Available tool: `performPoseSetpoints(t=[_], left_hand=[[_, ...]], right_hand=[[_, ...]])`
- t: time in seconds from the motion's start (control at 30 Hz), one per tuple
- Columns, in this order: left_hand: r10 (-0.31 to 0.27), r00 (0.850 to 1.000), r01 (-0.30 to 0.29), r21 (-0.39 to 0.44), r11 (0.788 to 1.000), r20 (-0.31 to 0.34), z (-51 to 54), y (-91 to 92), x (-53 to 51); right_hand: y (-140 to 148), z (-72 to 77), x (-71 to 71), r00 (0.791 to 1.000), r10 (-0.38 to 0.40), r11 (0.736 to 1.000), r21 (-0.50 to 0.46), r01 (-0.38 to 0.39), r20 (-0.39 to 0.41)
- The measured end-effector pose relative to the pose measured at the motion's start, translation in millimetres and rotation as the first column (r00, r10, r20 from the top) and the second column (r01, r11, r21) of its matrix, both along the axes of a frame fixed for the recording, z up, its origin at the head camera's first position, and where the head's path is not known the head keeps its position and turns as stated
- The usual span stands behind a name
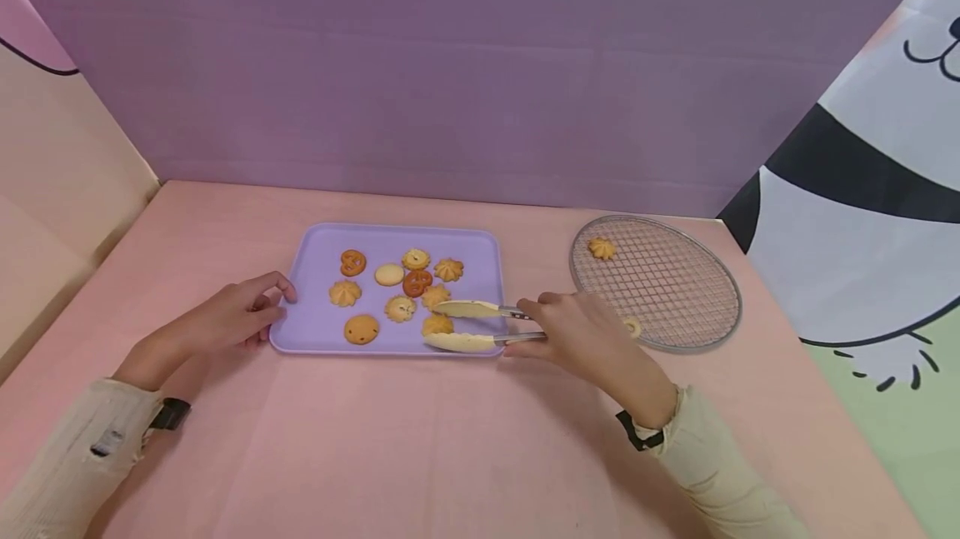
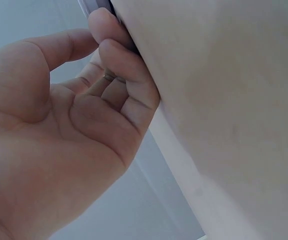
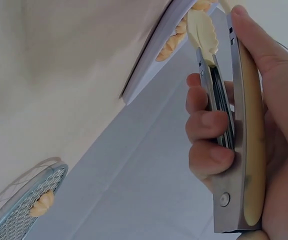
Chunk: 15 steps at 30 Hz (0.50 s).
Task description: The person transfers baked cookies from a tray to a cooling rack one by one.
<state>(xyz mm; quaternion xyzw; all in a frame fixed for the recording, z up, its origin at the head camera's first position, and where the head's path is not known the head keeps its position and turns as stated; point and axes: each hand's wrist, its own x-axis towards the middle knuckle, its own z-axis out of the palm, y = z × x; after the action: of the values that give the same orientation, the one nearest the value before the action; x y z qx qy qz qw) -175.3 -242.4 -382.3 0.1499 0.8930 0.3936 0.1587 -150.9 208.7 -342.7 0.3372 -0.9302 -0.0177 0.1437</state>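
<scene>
1. Fingers (image 1: pixel 274 283) of your left hand (image 1: pixel 234 318) bend at the tray (image 1: pixel 311 272); I can't tell if they grip it.
2. Tongs (image 1: pixel 468 308) stand parted about a front cookie (image 1: pixel 437 324) on the tray; you seem at pick-up, needing an even squeeze next.
3. Your right hand (image 1: pixel 581 331) holds the tongs; the rack (image 1: pixel 663 276) carries another cookie (image 1: pixel 602 248).

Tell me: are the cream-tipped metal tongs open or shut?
Open: the tongs have their tips apart, a golden cookie showing between.
</scene>
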Motion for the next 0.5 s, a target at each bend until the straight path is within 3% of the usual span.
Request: performPoseSetpoints(t=[0.27,0.5], left_hand=[[0.006,1.000,-0.006,0.004,1.000,0.013,3.3,-2.5,1.7],[-0.001,0.999,-0.001,0.048,0.999,0.052,-2.4,-6.1,-3.0]], right_hand=[[-3.7,-1.0,0.5,1.000,0.005,1.000,0.003,-0.005,-0.027],[-3.6,-5.3,3.7,0.999,0.008,1.000,-0.001,-0.008,-0.043]])
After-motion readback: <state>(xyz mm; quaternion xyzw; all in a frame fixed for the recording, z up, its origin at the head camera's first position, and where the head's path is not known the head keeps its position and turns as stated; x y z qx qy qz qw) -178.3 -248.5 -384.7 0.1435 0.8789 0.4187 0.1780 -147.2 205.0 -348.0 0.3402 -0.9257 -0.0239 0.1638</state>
